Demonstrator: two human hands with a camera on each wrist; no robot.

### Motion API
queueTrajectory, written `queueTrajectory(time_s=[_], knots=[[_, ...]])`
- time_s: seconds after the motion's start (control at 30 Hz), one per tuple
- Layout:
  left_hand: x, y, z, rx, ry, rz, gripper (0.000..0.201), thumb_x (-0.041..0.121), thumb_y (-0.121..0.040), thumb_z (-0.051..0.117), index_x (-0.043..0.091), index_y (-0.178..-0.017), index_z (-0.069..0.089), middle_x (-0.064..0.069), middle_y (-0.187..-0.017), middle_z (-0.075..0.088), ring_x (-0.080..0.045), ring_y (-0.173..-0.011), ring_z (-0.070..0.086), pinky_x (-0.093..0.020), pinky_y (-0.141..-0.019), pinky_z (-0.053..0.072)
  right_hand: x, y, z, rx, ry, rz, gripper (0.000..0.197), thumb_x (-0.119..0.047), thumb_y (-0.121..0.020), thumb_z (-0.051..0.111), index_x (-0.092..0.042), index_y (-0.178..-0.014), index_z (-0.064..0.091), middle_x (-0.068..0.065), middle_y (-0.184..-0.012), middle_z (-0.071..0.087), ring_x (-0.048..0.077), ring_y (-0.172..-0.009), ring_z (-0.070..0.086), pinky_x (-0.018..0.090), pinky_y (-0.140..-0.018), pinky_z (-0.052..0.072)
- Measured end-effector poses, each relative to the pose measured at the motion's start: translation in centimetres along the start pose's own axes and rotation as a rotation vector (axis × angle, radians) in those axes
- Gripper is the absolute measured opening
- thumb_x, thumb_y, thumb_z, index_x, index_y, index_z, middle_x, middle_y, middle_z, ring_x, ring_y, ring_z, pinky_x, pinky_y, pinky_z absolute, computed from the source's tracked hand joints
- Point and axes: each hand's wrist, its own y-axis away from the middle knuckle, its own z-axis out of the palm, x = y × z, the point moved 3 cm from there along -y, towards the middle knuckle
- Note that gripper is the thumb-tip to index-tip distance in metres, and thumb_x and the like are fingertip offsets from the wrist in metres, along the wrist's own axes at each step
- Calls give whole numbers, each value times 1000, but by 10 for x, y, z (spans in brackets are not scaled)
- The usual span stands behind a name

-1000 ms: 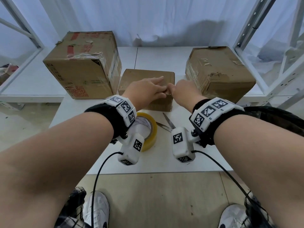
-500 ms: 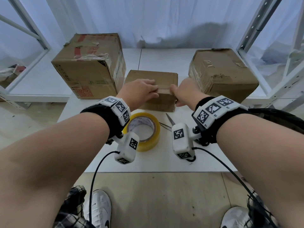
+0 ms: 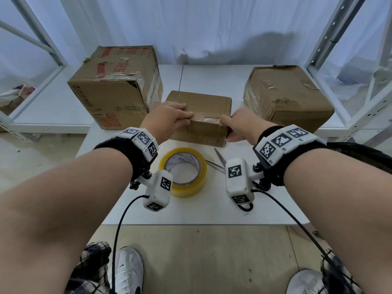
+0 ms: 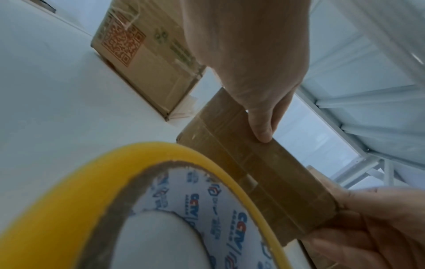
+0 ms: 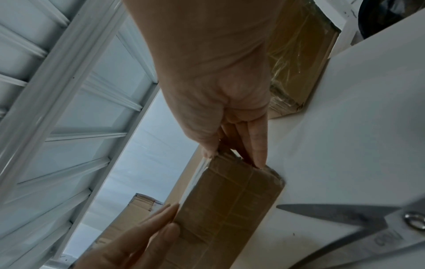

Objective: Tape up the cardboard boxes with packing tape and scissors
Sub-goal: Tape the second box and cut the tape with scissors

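Note:
A small brown cardboard box (image 3: 203,102) sits mid-table, with a strip of clear tape (image 3: 206,119) along its near top edge. My left hand (image 3: 174,117) lies flat on the box's left top, its thumb (image 4: 262,131) straight against the front edge. At the box's right end my right hand (image 3: 235,126) presses with the thumb on the top corner and straight fingers (image 5: 255,145) down the side. The yellow tape roll (image 3: 183,172) lies flat just in front of the box. Beside it, the scissors (image 3: 219,161) lie with blades apart, partly hidden under my right wrist.
A large taped box (image 3: 114,88) stands at the back left, close to the small one. Another worn box (image 3: 286,96) stands at the back right. White shelf frames (image 3: 343,60) flank the table. The table's near edge (image 3: 201,222) is just below my wrists.
My hands met at the middle of the box's near edge and have slid apart, the left to the left part, the right to the right corner and down its side.

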Motion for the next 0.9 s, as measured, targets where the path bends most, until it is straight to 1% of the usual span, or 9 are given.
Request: queueTrajectory(time_s=[0.13,0.23,0.3,0.47,0.6,0.67,0.77,0.83,0.9], knots=[[-13,-1,-2,28,150,-281,80,63,-89,42,17,-151,23,-15,-155,25,-31,-144,22,-45,-117,21,1,-10,4,14,-183,31,57,-26,-96,57,-4,-142,31,16,-116,52,27,-101,58,33,-86,53],[-5,-2,-4,19,403,-331,86,48,-86,64,7,-149,22,-13,-149,37,-28,-135,39,-39,-111,34,-2,-2,4,31,-277,-79,95,-38,-87,69,-23,-154,4,12,-148,36,30,-129,45,42,-105,43],[-1,-3,-9,83,453,-296,80,40,-84,70,9,-146,30,-10,-143,44,-26,-129,44,-38,-108,38,0,-7,2,131,-101,-184,83,-36,-86,70,-22,-152,21,9,-146,43,28,-127,47,41,-107,40],[-1,-6,-27,284,669,-258,64,30,-86,70,15,-139,39,-5,-125,55,-14,-107,55,-28,-92,47,5,-2,-26,351,-283,-232,35,-35,-95,57,-16,-124,64,3,-121,64,21,-112,57,41,-98,47],[-5,-11,-32,406,798,-334,44,30,-90,65,8,-123,47,-5,-112,57,-18,-103,58,-33,-90,51,5,-2,-35,499,-491,-213,38,-42,-92,59,-17,-119,63,-1,-110,62,15,-99,60,32,-88,52],[-12,-11,-31,424,829,-413,43,33,-91,62,6,-121,48,-7,-110,55,-21,-102,56,-35,-90,49,0,1,-37,470,-699,-206,32,-35,-93,60,-15,-118,60,-6,-98,63,3,-87,61,12,-72,49],[-21,-8,-25,353,870,-494,42,37,-97,51,5,-124,47,-8,-111,54,-22,-98,54,-34,-85,48,-9,4,-41,358,-856,-240,18,-22,-96,56,-14,-105,70,-9,-90,68,-10,-71,61,6,-59,43],[-22,-8,-21,304,910,-498,41,39,-98,49,6,-122,50,-8,-112,57,-23,-100,56,-36,-89,49,-15,6,-40,300,-868,-261,21,-16,-93,56,-20,-103,73,-7,-97,71,-10,-79,63,9,-69,48],[-19,-7,-20,275,972,-488,49,41,-96,52,4,-127,52,-9,-116,61,-23,-104,60,-36,-92,51,-19,7,-39,261,-867,-288,26,-14,-92,55,-25,-107,74,-4,-107,71,6,-98,64,26,-90,53]])
